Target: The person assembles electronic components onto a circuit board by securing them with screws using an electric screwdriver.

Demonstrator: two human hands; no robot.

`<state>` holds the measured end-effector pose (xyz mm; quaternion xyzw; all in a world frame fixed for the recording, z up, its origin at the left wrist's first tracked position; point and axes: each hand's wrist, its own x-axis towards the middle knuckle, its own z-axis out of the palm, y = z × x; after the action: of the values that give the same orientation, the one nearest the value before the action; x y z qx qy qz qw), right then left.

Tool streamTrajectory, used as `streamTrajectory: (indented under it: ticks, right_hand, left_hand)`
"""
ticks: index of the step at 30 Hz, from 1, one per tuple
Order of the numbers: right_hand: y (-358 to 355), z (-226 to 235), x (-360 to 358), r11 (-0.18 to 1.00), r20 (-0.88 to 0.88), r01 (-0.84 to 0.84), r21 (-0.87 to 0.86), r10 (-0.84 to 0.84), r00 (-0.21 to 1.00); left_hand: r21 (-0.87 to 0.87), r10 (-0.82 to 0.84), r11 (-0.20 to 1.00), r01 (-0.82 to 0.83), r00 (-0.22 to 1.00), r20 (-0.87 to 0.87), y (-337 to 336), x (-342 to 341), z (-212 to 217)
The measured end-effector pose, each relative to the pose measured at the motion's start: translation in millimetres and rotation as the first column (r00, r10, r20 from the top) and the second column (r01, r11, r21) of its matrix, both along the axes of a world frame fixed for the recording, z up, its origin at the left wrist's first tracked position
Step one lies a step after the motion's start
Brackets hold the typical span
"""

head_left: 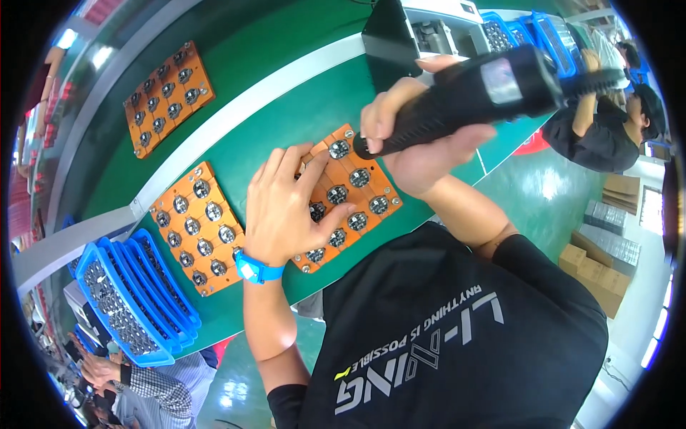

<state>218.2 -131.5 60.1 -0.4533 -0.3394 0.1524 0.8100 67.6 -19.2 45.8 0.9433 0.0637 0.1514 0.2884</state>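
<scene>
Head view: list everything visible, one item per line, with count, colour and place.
Green conveyor belt: one, running diagonally.
Orange rectangular fixture plates with round metal parts: three; far left, middle, under the hands.
Blue plastic trays of small parts: a stack at lower left, more at top right.
Cardboard boxes: several, brown, on the floor at right.
Other people: one at right, one at bottom left.
Black electric screwdriver: one, in the right hand.
Left hand: on the near plate, blue wrist strap.
Right hand: gripping the screwdriver.

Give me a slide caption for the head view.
Left hand steadies an orange fixture while right hand holds a black power screwdriver.
</scene>
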Motion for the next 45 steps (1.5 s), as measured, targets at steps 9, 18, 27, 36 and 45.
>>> streamTrajectory:
  ticks: [9, 18, 27, 36, 45]
  right_hand:
    - [17, -16, 0, 0.997, -0.001, -0.043, -0.069, 0.044, 0.999]
    - [17, -25, 3, 0.988, 0.035, -0.071, -0.140, 0.077, 0.996]
    - [22, -22, 4, 0.962, 0.031, -0.170, -0.215, 0.181, 0.983]
    - [38, -26, 1, 0.967, 0.003, -0.203, -0.151, 0.206, 0.979]
    - [11, -3, 5, 0.982, -0.003, -0.108, -0.158, 0.109, 0.994]
  left_hand:
    - [-0.015, 0.022, 1.000, -0.023, 0.999, -0.043, 4, 2, -9]
    - [-0.002, 0.018, 1.000, -0.018, 0.998, -0.068, 6, 4, -9]
    - [-0.016, 0.014, 1.000, -0.015, 0.997, -0.072, 6, 6, -11]
    - [0.001, 0.010, 1.000, -0.010, 0.997, -0.077, 5, 5, -5]
    - [-0.224, 0.030, 0.973, -0.048, 0.996, -0.083, 11, -8, 1]
